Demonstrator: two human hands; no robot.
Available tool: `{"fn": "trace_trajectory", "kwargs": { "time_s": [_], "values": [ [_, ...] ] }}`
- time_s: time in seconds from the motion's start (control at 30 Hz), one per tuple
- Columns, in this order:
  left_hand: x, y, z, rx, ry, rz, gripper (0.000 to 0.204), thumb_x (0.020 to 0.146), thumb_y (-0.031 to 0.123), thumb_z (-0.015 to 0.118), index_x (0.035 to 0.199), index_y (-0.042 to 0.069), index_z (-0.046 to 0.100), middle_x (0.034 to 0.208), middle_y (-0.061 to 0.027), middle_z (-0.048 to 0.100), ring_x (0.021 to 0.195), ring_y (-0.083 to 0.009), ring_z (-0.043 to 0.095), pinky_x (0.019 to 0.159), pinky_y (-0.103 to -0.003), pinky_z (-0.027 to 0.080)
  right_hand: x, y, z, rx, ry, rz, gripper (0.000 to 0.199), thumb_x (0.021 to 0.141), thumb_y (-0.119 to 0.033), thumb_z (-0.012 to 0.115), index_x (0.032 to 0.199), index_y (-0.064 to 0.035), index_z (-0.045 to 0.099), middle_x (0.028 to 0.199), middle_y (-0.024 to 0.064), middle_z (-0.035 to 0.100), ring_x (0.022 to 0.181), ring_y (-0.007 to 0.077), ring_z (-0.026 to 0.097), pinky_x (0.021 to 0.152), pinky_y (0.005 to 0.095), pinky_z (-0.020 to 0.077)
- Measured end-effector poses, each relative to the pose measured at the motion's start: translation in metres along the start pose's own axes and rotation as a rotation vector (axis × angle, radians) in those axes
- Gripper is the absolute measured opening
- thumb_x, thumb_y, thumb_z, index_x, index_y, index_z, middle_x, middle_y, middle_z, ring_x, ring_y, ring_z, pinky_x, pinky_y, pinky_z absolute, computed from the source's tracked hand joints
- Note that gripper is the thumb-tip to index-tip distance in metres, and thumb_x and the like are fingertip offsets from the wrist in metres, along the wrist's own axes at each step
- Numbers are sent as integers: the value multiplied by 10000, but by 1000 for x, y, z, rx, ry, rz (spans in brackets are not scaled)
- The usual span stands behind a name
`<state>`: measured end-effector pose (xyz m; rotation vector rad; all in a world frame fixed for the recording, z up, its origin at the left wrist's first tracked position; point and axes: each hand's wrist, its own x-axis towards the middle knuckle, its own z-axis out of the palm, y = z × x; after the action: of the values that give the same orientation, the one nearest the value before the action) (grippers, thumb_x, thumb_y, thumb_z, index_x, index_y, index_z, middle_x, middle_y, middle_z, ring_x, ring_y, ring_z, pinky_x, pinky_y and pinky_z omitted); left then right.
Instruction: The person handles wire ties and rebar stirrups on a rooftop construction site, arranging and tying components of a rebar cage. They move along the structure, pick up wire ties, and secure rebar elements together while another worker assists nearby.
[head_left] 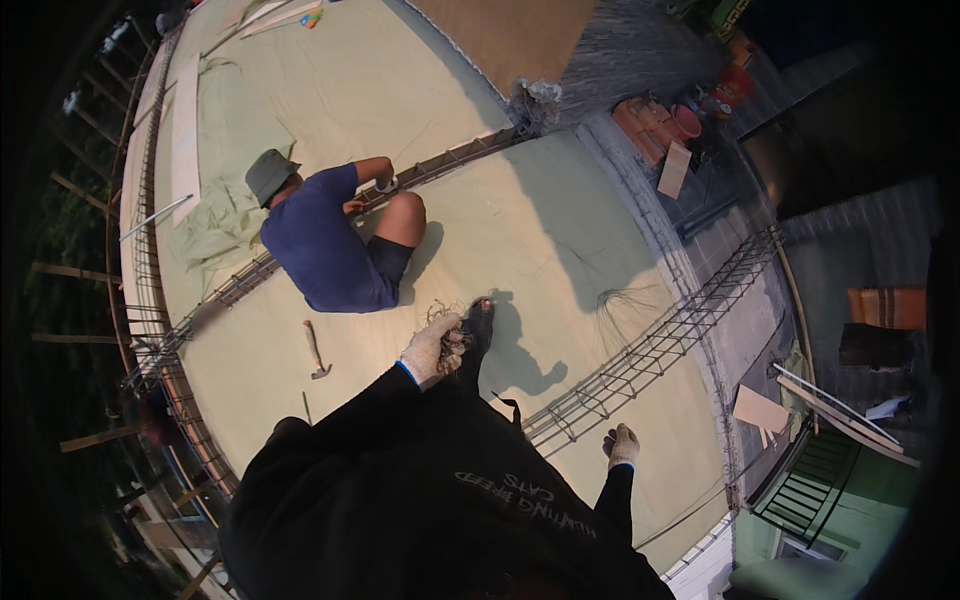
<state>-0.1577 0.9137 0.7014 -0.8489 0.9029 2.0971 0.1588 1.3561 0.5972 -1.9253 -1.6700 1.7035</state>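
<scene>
My left hand, in a pale knitted glove with a blue cuff, is closed around a tangled bunch of thin wire. Bent ends stick out above and beside the fingers. Lower right, my right hand hangs in a similar glove, fingers curled in; whether anything is inside is hidden. Near it runs a long steel rebar cage, touched by neither hand. My dark-shod foot is planted just beyond the left hand. A claw hammer with a wooden handle lies on the pale sheeting to the left.
A co-worker in a blue shirt and hat squats ahead beside another rebar cage. Loose thin wires lie on the sheeting. Poles jut past the left edge. Orange tiles and boards sit at right.
</scene>
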Motion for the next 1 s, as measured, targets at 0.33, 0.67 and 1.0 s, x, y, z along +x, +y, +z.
{"fn": "trace_trajectory", "kwargs": {
  "time_s": [0.33,0.67,1.0],
  "values": [
    [124,45,158,98,-81,-22,191,1031,284,662,947,115,633,749,-2,594,638,-128,578,520,-270,457,45,-1,31,-331,-380,117,364,992,-285,662,1198,16,652,854,91,671,654,216,666,534,361,542],
    [218,62,300,97,-32,-6,207,1038,291,659,961,103,620,743,-8,566,616,-151,567,514,-297,451,162,-128,75,-128,-215,395,373,988,-317,659,1190,-5,687,919,96,724,726,222,711,614,384,571],
    [281,60,454,68,-74,80,177,1046,294,633,937,160,593,796,33,526,674,-116,498,547,-257,399,379,-378,51,190,-85,67,300,979,-257,676,1172,-28,696,892,56,681,651,131,617,535,277,467]
  ]
}}
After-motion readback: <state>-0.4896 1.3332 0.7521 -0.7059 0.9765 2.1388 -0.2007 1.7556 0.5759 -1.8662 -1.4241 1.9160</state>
